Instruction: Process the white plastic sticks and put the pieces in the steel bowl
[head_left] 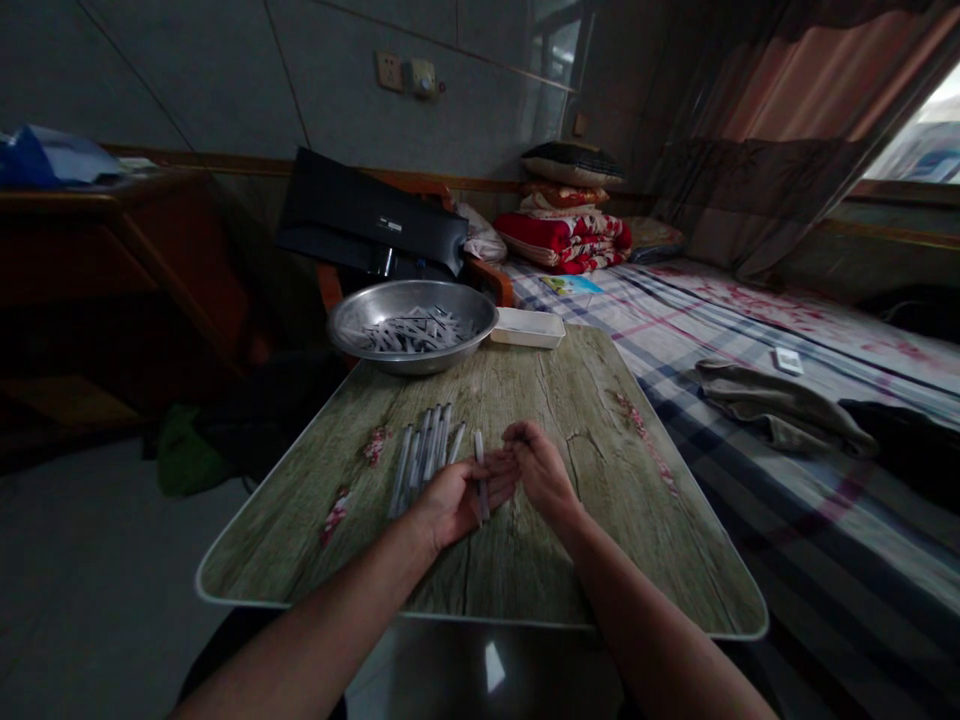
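Observation:
Across the palm of my left hand point(448, 503) lies a slim, clear-white pen point(481, 480), held under the thumb and pointing away from me. My right hand point(541, 470) is just to the right, its curled fingers close to the fingertips of the left. Whatever those fingers hold, if anything, is hidden. Left of my hands, several similar translucent pens point(429, 442) with dark ends lie side by side on the wood-patterned table point(600, 560). One of them sits slightly apart, near my left thumb.
A metal basin point(412, 366) full of loose pen parts stands at the table's far left. Beside it is a white rectangular tray point(529, 341). Behind leans a black monitor point(367, 215). A bed point(675, 350) with folded bedding borders the right side.

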